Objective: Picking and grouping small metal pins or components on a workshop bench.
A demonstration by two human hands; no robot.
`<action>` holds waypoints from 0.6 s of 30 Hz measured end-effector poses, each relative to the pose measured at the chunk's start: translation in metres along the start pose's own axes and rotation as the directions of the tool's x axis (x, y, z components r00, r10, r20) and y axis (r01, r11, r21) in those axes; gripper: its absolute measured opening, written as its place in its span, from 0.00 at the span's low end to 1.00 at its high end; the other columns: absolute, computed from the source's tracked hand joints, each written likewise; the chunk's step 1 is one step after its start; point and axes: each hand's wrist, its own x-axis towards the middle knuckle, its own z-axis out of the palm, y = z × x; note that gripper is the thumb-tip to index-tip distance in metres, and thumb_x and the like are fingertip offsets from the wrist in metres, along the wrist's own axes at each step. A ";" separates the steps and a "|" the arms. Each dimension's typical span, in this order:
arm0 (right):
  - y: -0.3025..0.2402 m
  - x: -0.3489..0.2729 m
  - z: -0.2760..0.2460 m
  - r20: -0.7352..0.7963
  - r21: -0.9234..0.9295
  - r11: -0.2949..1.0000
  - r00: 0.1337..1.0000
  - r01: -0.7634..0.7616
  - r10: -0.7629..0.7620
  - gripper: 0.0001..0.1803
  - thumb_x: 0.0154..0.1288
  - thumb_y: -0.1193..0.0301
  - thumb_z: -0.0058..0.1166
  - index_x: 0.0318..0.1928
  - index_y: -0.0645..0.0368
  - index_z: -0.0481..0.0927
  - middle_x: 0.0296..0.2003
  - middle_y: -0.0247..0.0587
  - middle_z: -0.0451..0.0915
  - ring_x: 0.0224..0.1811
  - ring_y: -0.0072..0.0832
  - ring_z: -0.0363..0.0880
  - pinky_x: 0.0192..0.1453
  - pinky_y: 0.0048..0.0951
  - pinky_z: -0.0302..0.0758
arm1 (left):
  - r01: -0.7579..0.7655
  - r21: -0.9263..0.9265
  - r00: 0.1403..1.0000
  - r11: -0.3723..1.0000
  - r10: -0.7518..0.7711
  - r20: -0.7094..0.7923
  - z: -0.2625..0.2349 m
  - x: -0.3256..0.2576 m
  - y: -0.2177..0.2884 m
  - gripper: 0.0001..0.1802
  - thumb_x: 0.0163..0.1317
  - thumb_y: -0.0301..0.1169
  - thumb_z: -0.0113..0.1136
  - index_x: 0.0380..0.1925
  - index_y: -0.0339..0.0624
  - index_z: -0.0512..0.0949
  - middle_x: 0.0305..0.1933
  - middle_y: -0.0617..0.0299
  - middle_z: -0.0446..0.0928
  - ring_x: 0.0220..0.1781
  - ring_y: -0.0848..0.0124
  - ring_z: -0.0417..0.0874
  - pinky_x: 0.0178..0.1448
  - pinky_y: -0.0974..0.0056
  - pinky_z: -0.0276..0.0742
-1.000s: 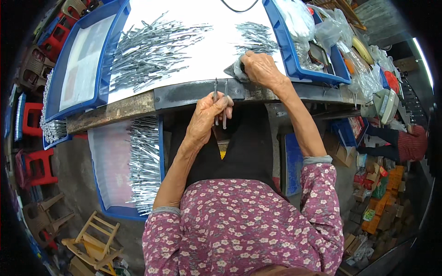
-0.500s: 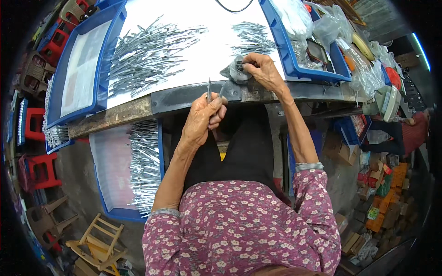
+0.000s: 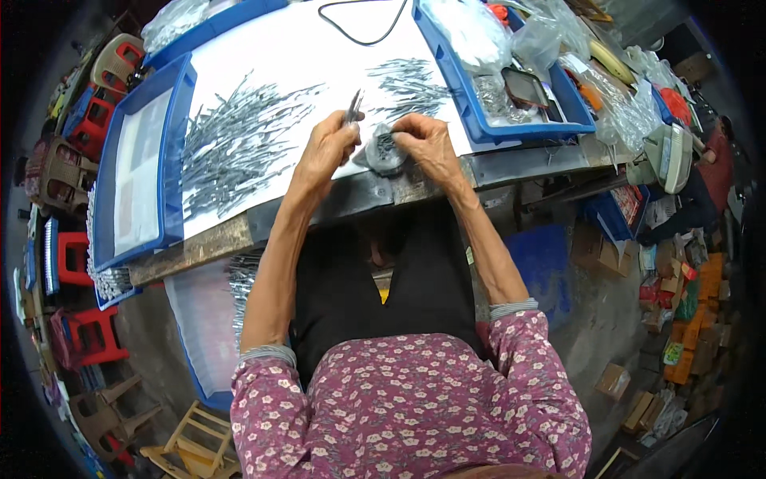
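My left hand is closed around a slim dark metal piece that sticks up from between the fingers; whether there is more than one I cannot tell. Beside it, my right hand pinches at the rim of a small greyish, cup-like bag near the table's front edge. Small dark parts lie inside that bag. What the right fingertips hold is too small to make out. A large heap of thin grey metal strips spreads over the white tabletop on the left. Beyond my right hand lies a smaller heap of similar strips.
A blue tray bounds the work surface at left. At right, a blue bin holds plastic bags and a dark-framed item. A black cord loops at the back. Below the table sits another tray. A person is at far right.
Both hands and the view have shifted. My left hand has moved up and forward over the white surface, still gripping the metal piece. My right hand stays at the small bag.
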 end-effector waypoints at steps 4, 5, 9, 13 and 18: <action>-0.007 -0.007 -0.003 -0.058 0.202 0.976 0.994 -0.082 0.095 0.04 0.53 0.77 0.51 0.29 0.65 0.76 0.21 0.31 0.75 0.20 0.13 0.69 0.24 0.14 0.65 | -0.211 0.470 0.969 0.857 0.245 -0.013 0.010 0.063 -0.010 0.15 0.52 0.26 0.47 0.40 0.32 0.72 0.25 0.59 0.71 0.25 0.72 0.69 0.29 0.69 0.64; -0.012 -0.009 -0.005 -0.076 0.217 0.967 0.985 -0.134 0.154 0.02 0.53 0.78 0.50 0.29 0.64 0.74 0.19 0.33 0.75 0.17 0.14 0.69 0.21 0.13 0.63 | -0.231 0.629 0.949 0.742 0.315 -0.024 0.017 0.076 -0.010 0.14 0.51 0.25 0.47 0.39 0.31 0.73 0.27 0.53 0.74 0.27 0.66 0.73 0.32 0.65 0.68; -0.012 -0.016 -0.016 -0.080 0.369 0.916 0.976 -0.159 0.202 0.03 0.54 0.79 0.48 0.31 0.66 0.72 0.20 0.40 0.77 0.17 0.14 0.69 0.20 0.13 0.65 | -0.337 0.760 0.874 0.556 0.485 0.033 0.043 0.114 -0.011 0.14 0.49 0.21 0.47 0.38 0.31 0.74 0.32 0.42 0.75 0.35 0.55 0.77 0.41 0.59 0.71; -0.013 -0.025 -0.025 -0.073 0.596 0.786 0.964 -0.164 0.256 0.04 0.56 0.79 0.47 0.32 0.67 0.72 0.23 0.44 0.78 0.17 0.17 0.72 0.23 0.13 0.70 | -0.405 0.839 0.829 0.362 0.534 0.169 0.058 0.142 -0.024 0.15 0.45 0.19 0.50 0.37 0.36 0.76 0.34 0.43 0.75 0.39 0.51 0.76 0.45 0.54 0.71; -0.011 -0.034 -0.032 -0.064 0.715 0.684 0.961 -0.143 0.268 0.05 0.57 0.78 0.46 0.33 0.68 0.72 0.24 0.45 0.78 0.20 0.18 0.73 0.26 0.14 0.71 | -0.391 0.870 0.836 0.300 0.511 0.199 0.065 0.158 -0.044 0.11 0.46 0.20 0.49 0.31 0.37 0.75 0.34 0.45 0.72 0.39 0.49 0.73 0.44 0.53 0.70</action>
